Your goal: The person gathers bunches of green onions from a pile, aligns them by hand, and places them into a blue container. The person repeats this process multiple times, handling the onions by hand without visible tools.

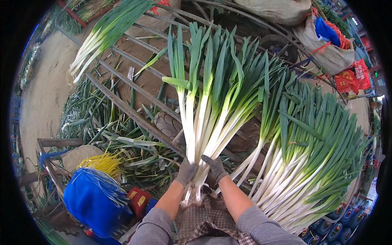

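Note:
A bunch of long green onions (211,125) fans out in front of me, white stalks towards my body and green leaves pointing away. My left hand (186,172), in a grey glove, grips the left side of the bunch low on the stalks. Around the right side of the same stalks closes my right hand (215,168), also gloved. The rooted ends show just below both hands, above my checked apron (205,222). Close by on the right lies a large pile of green onions (294,171), leaning the same way.
A metal-barred cart frame (137,88) runs beneath the bunch. A smaller green onion bundle (104,39) rests across its bars at upper left. Leaf trimmings (92,113) cover the ground. A blue bag (92,202) with yellow ties (102,162) stands lower left; filled sacks (324,46) sit upper right.

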Demonstrator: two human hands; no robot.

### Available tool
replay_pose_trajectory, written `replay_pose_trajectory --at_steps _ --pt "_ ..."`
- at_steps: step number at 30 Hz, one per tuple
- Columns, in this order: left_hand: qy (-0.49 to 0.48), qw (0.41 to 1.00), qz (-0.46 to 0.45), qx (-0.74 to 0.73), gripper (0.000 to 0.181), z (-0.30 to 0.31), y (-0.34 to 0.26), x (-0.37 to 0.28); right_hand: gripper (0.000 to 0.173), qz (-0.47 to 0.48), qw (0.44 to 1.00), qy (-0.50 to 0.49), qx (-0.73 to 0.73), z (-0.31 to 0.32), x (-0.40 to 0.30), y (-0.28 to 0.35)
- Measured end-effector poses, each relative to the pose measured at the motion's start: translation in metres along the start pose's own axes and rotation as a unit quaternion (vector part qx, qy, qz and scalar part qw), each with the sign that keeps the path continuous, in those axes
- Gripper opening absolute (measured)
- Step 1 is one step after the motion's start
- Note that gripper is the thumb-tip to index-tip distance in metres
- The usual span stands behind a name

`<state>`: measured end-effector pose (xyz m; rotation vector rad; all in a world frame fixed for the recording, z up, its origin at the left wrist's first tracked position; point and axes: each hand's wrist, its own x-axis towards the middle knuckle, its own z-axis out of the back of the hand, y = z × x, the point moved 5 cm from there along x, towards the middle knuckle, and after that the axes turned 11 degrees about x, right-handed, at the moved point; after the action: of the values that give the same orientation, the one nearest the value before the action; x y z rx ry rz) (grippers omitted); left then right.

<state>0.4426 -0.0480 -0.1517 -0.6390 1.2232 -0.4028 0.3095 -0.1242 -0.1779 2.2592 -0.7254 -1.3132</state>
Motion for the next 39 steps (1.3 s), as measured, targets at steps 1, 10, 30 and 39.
replay_pose_trajectory --at_steps 1,10,30,39 --pt "0.003 0.992 -0.003 -0.127 0.048 -0.002 0.0 -0.004 0.058 -0.015 1.0 0.001 0.003 -0.002 -0.007 0.006" --pt "-0.006 0.989 -0.146 -0.019 0.029 -0.002 -0.15 -0.078 0.036 -0.024 0.999 -0.023 -0.001 -0.056 -0.073 0.146" --pt "0.019 0.988 -0.118 -0.098 0.037 -0.078 -0.012 -0.326 0.042 -0.133 0.987 0.077 -0.038 0.013 -0.319 0.063" --pt "0.138 0.969 0.0 -0.205 0.05 -0.131 0.119 -0.464 0.047 -0.275 0.953 0.107 0.069 0.075 -0.465 -0.059"
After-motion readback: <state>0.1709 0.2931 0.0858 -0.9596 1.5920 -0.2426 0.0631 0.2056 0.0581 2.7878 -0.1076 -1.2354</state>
